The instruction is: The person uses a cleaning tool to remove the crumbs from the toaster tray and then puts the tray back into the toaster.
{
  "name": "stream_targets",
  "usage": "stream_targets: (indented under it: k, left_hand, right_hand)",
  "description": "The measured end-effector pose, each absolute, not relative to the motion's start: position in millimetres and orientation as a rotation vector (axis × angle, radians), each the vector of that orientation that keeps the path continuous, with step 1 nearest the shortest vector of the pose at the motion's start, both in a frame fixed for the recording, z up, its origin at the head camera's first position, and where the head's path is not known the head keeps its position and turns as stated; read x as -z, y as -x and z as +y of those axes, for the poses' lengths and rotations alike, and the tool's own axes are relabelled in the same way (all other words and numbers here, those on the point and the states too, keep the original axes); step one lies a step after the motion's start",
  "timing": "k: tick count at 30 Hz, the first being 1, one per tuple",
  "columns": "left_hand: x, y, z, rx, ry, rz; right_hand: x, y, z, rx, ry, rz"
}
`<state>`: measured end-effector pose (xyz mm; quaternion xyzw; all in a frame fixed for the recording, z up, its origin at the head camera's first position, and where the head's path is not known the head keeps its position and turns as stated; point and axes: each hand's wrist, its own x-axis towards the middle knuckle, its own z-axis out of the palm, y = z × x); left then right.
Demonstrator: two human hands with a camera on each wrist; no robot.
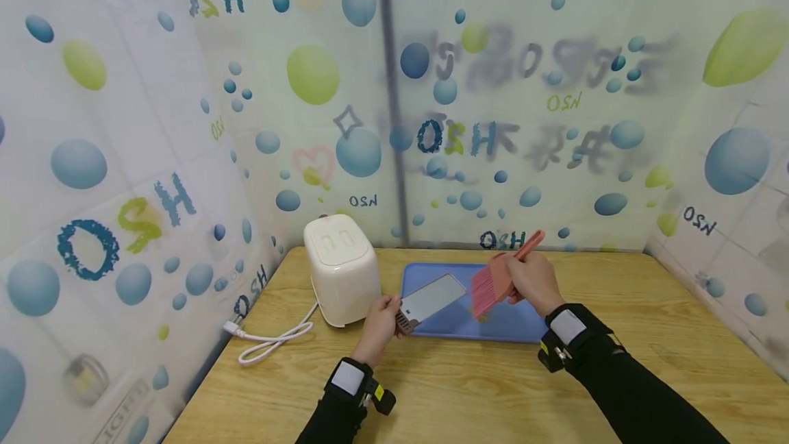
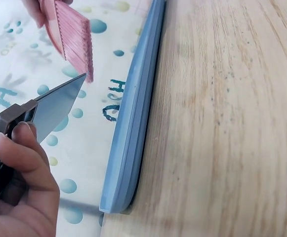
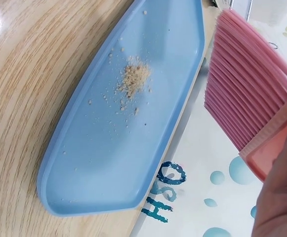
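My left hand (image 1: 380,324) grips the dark end of a flat metal crumb tray (image 1: 436,297), which is tilted above the blue tray (image 1: 511,331). Held by its coral handle in my right hand (image 1: 535,281) is a brush with pink bristles (image 1: 483,288). The bristles hang over the blue tray, a little to the right of the metal plate and apart from it in the head view. A small heap of tan crumbs (image 3: 135,78) lies on the blue tray, with loose bits scattered around it.
A white toaster (image 1: 342,269) stands left of the blue tray on the wooden table (image 1: 456,396). Its white cord (image 1: 271,344) lies looped at the table's left side. Patterned sheeting (image 1: 524,177) encloses the back and sides.
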<state>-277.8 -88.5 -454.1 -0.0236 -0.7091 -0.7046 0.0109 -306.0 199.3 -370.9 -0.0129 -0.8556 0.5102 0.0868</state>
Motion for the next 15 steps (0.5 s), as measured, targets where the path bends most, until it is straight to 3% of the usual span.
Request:
stream_targets:
  k: [15]
  left_hand:
    - [449.7, 275.1, -90.8, 2.247, 0.101, -2.183]
  right_hand:
    - [363.8, 304.1, 219.9, -1.382, 0.077, -2.610]
